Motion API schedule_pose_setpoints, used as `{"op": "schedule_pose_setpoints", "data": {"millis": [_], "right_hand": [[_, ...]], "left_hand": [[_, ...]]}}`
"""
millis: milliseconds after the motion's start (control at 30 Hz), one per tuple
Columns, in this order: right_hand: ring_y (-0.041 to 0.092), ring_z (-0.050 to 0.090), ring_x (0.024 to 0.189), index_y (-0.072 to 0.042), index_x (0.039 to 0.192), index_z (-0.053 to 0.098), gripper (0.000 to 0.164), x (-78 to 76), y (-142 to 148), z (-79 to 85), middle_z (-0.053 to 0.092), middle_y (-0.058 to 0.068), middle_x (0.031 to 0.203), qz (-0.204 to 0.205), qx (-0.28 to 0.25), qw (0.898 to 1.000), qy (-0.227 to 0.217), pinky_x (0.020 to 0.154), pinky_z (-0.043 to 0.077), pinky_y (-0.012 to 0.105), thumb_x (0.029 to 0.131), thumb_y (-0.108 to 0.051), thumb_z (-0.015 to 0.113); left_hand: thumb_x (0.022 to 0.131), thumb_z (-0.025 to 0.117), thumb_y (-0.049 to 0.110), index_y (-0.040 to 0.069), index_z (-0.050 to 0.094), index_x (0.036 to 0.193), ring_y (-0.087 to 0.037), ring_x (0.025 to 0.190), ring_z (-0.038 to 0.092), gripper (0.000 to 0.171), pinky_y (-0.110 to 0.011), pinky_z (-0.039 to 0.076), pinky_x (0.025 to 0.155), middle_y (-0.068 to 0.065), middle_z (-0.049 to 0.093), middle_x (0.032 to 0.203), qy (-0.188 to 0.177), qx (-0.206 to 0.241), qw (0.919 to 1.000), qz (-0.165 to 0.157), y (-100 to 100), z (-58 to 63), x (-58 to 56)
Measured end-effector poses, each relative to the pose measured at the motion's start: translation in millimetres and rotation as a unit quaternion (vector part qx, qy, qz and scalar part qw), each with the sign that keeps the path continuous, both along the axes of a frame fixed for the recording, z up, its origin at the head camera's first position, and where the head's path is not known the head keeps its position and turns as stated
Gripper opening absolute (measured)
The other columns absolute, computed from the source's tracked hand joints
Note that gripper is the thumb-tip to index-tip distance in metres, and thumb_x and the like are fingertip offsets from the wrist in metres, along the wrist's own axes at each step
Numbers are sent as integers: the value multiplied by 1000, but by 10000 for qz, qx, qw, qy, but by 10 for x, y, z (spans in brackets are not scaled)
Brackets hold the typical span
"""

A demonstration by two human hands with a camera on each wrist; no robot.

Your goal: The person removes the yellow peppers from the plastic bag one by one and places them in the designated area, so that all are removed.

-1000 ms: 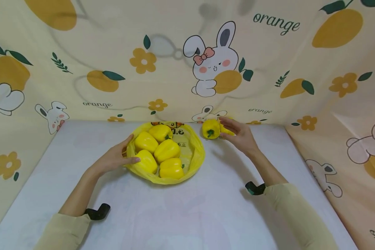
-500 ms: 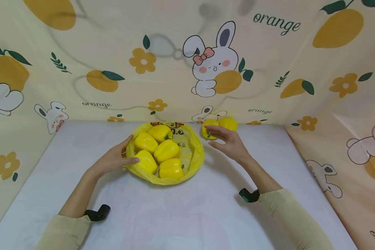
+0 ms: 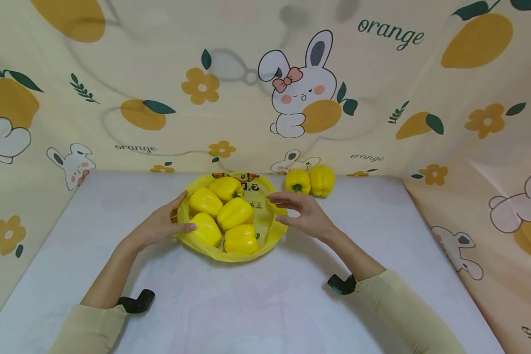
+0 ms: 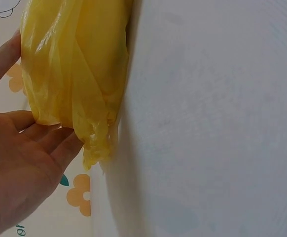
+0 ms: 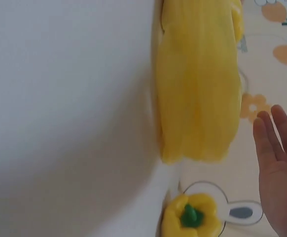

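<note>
A yellow plastic bag (image 3: 272,238) stands with its mouth spread on the table, its rim turned out. Several yellow bell peppers (image 3: 236,214) lie inside it. My left hand (image 3: 161,226) holds the bag's left side, thumb over the rim by a pepper, fingers along the outside. In the left wrist view, those fingers (image 4: 45,136) lie against the crinkled bag (image 4: 74,64). My right hand (image 3: 307,214) hovers by the bag's right rim, fingers loosely extended, holding nothing. The right wrist view shows that hand (image 5: 284,168) apart from the bag (image 5: 197,89).
Two more yellow bell peppers, a left one (image 3: 297,182) with its green stem facing forward and a right one (image 3: 322,181), sit behind the right hand near the back edge. The white table (image 3: 248,309) meets a printed cloth backdrop (image 3: 159,59) at the back and sides.
My right hand has moved left and toward me, away from the two loose peppers to the bag's right rim. The left hand and the bag have stayed put.
</note>
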State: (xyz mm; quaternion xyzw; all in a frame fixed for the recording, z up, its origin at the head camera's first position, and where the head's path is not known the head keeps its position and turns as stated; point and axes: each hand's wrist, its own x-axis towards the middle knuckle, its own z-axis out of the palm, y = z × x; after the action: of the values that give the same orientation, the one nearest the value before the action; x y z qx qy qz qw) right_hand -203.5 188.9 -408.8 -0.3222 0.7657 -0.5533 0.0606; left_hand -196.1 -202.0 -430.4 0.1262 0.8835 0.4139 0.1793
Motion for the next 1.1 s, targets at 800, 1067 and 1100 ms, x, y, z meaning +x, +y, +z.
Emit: {"op": "schedule_pose_setpoints", "data": {"millis": [800,1067,1100], "right_hand": [[9,49,130,-17,136,61,52,81,-423,-80,58,-10,138,1201,1536,9795,-513,112,39,35,87,-16,78],[9,49,129,-18,136,61,53,88,-481,-80,57,-9,138,1295,1829,9743,-220,112,38,35,86,-19,79],[10,48,129,-18,137,61,54,84,-486,-80,57,-9,139,1303,1904,9729,-165,112,38,35,86,-19,79]], "left_hand": [[87,72,49,7,4,160,-45,148,12,108,-63,16,117,-24,11,163,-59,42,10000,25,-26,-8,19],[88,72,49,8,4,160,-44,149,11,107,-63,15,117,-23,11,164,-50,110,9999,26,-13,-4,21],[88,72,49,8,4,160,-44,149,11,107,-63,15,117,-23,11,164,-38,106,9999,21,-10,-4,20]]}}
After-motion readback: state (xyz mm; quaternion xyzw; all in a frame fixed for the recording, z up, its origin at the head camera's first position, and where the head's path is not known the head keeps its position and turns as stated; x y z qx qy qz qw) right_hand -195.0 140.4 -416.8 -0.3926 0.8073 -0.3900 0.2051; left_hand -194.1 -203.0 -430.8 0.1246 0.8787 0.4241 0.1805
